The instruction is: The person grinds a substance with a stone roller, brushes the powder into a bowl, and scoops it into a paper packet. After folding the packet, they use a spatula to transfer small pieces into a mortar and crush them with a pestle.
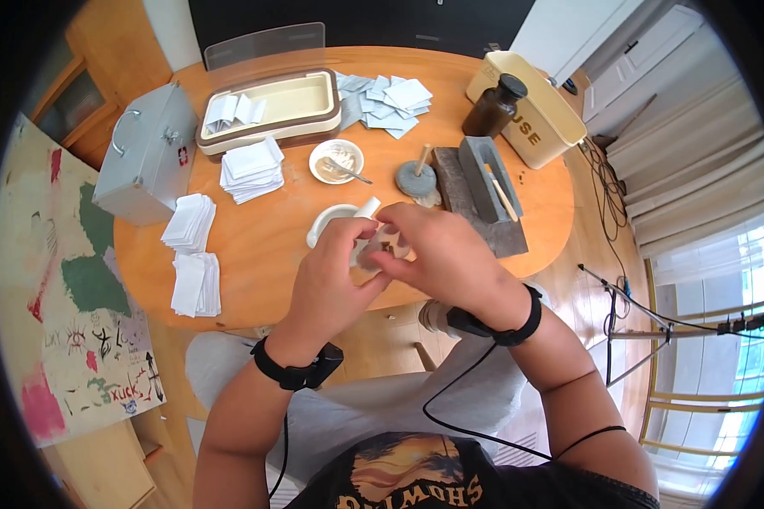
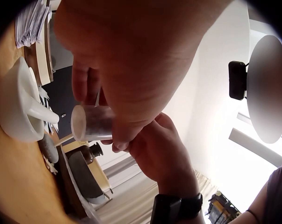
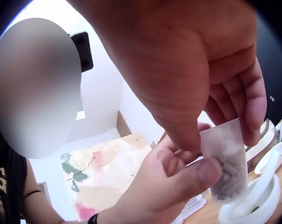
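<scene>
Between my two hands is a small translucent plastic cup (image 3: 230, 163) with dark chunky bits inside, over the near side of the table. My left hand (image 1: 327, 263) grips it, the thumb lying across its side in the right wrist view. From the other side my right hand (image 1: 446, 246) holds the cup near its rim, thumb and fingers around it. Close below stands a white mortar (image 2: 12, 112) with a white pestle (image 2: 42, 112) leaning in it. In the head view my hands partly hide the cup and mortar.
Beyond the mortar are a white bowl (image 1: 318, 161) with a spoon, a round grey stone (image 1: 412, 180) with a wooden handle, and a grey trough (image 1: 475, 165). Stacks of white paper (image 1: 250, 174) lie left, near a metal case (image 1: 148, 161). A dark jar (image 1: 488, 110) stands back right.
</scene>
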The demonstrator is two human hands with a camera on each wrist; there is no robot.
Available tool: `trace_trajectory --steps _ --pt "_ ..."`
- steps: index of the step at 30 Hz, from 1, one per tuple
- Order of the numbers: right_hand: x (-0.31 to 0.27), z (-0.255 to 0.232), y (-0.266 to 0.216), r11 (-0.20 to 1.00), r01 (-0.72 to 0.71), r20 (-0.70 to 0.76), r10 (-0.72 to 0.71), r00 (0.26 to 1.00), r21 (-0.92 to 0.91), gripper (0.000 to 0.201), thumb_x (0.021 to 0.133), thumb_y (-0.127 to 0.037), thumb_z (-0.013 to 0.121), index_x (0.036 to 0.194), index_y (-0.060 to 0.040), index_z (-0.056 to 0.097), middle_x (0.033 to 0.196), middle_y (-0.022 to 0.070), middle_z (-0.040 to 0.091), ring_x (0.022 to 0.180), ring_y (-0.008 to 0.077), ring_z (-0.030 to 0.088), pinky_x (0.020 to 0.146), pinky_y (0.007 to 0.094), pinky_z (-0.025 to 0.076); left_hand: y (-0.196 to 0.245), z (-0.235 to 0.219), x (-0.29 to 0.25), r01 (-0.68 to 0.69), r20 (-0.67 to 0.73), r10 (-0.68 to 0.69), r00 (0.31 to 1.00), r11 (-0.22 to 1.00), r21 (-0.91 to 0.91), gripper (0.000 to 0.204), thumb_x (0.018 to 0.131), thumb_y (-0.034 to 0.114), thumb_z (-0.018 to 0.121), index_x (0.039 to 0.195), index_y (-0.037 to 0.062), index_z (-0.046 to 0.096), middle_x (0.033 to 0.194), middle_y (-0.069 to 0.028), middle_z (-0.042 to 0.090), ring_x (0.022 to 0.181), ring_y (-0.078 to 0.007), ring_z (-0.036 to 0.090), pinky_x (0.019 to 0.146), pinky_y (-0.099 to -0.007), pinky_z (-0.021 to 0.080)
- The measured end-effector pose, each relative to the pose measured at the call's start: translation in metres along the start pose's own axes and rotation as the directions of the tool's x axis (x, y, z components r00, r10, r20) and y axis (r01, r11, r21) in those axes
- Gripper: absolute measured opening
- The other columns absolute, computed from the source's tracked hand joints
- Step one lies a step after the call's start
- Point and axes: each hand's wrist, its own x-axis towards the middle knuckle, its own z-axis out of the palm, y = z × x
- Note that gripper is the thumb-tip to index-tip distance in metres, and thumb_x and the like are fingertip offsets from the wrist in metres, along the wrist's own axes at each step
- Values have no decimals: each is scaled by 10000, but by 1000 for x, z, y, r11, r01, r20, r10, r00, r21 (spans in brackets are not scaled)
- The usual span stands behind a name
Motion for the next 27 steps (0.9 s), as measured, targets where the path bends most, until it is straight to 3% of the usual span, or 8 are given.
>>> trace_trajectory --steps 2,4,5,8,11,18,22,27 --pt "-10 -21 13 999 -36 -127 41 991 39 466 888 -301 866 1201 2 700 1025 225 762 899 381 759 787 444 608 4 -4 2 -39 18 38 999 998 39 539 815 103 890 1273 71 608 1205 -131 680 1061 -348 715 854 -437 603" --pt "-18 -57 39 970 -224 -219 241 946 98 397 915 -243 848 1204 0 727 975 154 782 802 216 761 739 354 607 3 -9 2 -68 31 66 997 994 80 493 827 115 884 1243 69 624 1191 -133 682 1053 -364 714 857 -443 599" --pt "-23 -76 56 977 -215 -343 201 918 -4 357 934 -223 836 1192 0 732 949 126 785 816 185 759 740 337 608 2 -12 2 -26 19 25 1000 997 74 454 825 96 882 1206 53 640 1160 -146 687 1034 -354 709 886 -428 586" --pt "-36 -132 122 926 -350 -496 240 834 -142 353 966 -235 809 1210 8 733 1005 150 803 864 223 782 779 334 614 -5 -26 4 69 29 -74 997 990 126 381 833 74 870 1147 30 659 1103 -156 696 1006 -341 708 901 -412 573" --pt "-40 -150 192 755 -516 -483 302 822 -405 451 923 -315 843 1221 -2 715 1064 197 790 978 339 773 862 421 600 -22 -41 3 129 55 -143 988 971 200 293 862 57 835 1095 11 664 1036 -143 702 976 -324 709 861 -413 569" --pt "-47 -126 276 713 -594 -269 529 805 -373 481 904 -318 853 1221 11 702 1086 228 768 1043 380 754 889 446 590 -30 -61 -3 212 71 -241 968 935 283 179 896 -20 684 1073 5 671 993 -141 689 935 -294 697 830 -415 561" --pt "-50 -111 294 714 -569 -263 505 822 -409 458 908 -328 853 1178 15 711 1044 218 763 1008 377 753 872 440 590 -35 -64 -7 183 96 -220 971 938 293 243 868 -83 562 1070 5 664 981 -143 686 941 -295 695 830 -410 561" --pt "-48 -115 312 782 -468 -304 367 879 -411 497 927 -437 837 1141 -3 720 1039 209 771 1013 388 750 867 466 583 -33 -65 -7 195 84 -225 971 942 275 201 890 -52 610 1079 1 651 1007 -145 687 954 -306 695 837 -410 563"
